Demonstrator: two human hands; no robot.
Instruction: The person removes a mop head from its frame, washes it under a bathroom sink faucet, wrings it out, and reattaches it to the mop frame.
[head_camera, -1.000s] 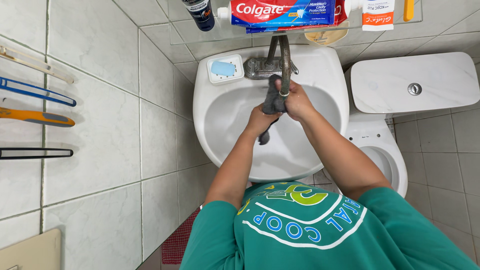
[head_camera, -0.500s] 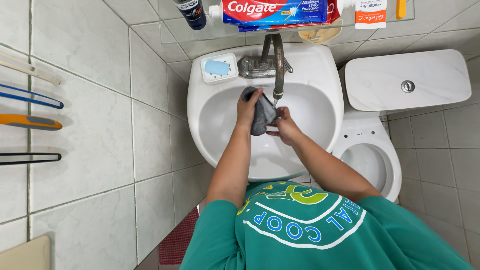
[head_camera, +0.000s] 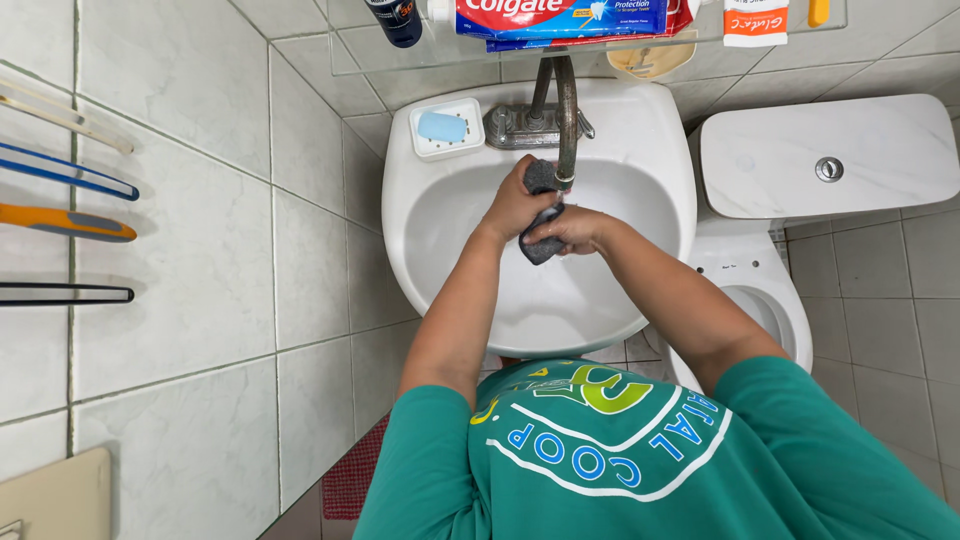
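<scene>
— Fingers (head_camera: 520, 200) of the left hand (head_camera: 515, 203) curled tight round the top of a dark grey cloth (head_camera: 542, 215)?

— Yes. Wrapped close, gripping it. Same with the right hand (head_camera: 578, 230): fingers (head_camera: 560, 238) bent round the low end of the cloth, squeezing.

— And where, that cloth?

— Caught between both hands, over the white sink (head_camera: 640, 130), right under the tip of the tap (head_camera: 565, 110). Top end almost touching the spout.

— Any water running?

— Cannot tell. Too small to see.

— Left of the fingers?

— Up and to the left, a blue soap (head_camera: 441, 127) in a white dish (head_camera: 470, 145) on the sink's edge. Farther left, a tiled wall (head_camera: 190, 200) with a blue hanger (head_camera: 70, 172), an orange one (head_camera: 65, 222) and a black one (head_camera: 65, 293).

— Right of the fingers?

— A white toilet tank (head_camera: 880, 150), well apart, and the toilet bowl (head_camera: 765, 310) lower down.

— Above the fingers?

— A glass shelf (head_camera: 400, 60) with a red and blue box (head_camera: 560, 17) on it.

— Below?

— Two bare arms, then a green shirt (head_camera: 650, 470).
</scene>
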